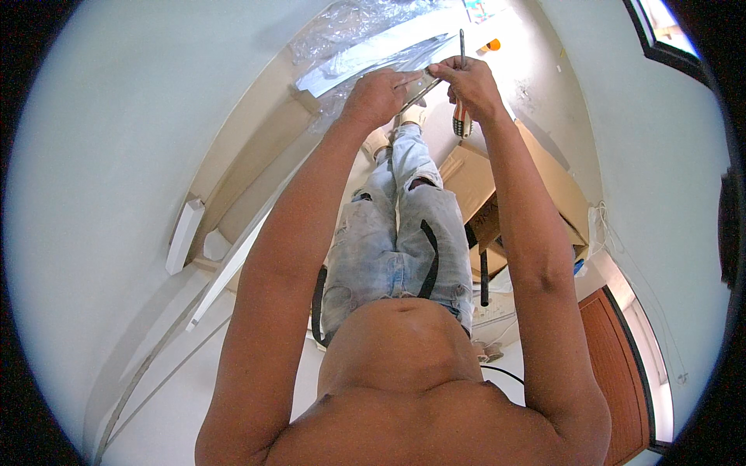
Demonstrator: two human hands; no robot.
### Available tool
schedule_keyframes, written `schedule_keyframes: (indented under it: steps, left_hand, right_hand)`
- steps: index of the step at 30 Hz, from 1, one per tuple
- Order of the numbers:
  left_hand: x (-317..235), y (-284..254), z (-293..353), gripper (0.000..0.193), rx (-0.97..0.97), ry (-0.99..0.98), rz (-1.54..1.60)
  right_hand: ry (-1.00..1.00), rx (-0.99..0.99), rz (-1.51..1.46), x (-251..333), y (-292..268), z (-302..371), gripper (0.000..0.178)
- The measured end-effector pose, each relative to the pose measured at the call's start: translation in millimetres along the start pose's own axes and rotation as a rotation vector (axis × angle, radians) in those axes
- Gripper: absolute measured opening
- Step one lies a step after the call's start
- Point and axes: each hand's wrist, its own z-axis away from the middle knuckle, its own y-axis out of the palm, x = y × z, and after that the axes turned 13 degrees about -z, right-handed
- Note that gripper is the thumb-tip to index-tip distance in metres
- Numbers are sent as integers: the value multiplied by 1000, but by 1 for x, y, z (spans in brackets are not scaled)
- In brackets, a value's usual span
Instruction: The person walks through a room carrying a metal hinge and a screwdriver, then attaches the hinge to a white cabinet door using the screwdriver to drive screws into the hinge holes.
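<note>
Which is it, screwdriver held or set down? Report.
Held: the screwdriver is in the right hand, handle and shaft showing either side.

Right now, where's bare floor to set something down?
Smudged but mostly bare: floor right of the right hand, between orange object and cardboard box. Crowded: beyond the left hand, where plastic sheeting spreads.

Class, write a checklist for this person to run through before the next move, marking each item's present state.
1. Screwdriver in the right hand: ok, its handle hangs below the palm, shaft pointing up.
2. Left hand at the thin flat piece: ok, fingers stretched toward the right hand.
3. Firm grip on that piece: cannot tell.
4. Gloves on: not ok, both hands are bare.
5. Cardboard box apart from the hands: ok, beside the legs.
</note>
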Motion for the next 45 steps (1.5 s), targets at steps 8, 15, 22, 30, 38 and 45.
schedule_keyframes:
  steps: [8,15,22,30,38,45]
  left_hand:
    - [-10,0,-1,26,-123,-10,-25]
    - [-29,0,-13,25,-142,-140,-99]
    - [-27,0,-20,23,-141,-109,-21]
    - [-28,-1,-19,24,-74,-93,34]
    - [-23,2,-20,25,-59,-58,133]
    - [-21,7,-16,18,-165,-16,152]
  right_hand:
    - [-85,-11,56,-3,3,-3,25]
    - [-98,-12,150,-5,4,-9,28]
    - [-146,-24,261,1,10,-10,24]
    - [-61,44,125,2,-1,-2,27]
    - [131,114,-84,28,-19,23,27]
    - [635,42,-758,9,-80,112,27]
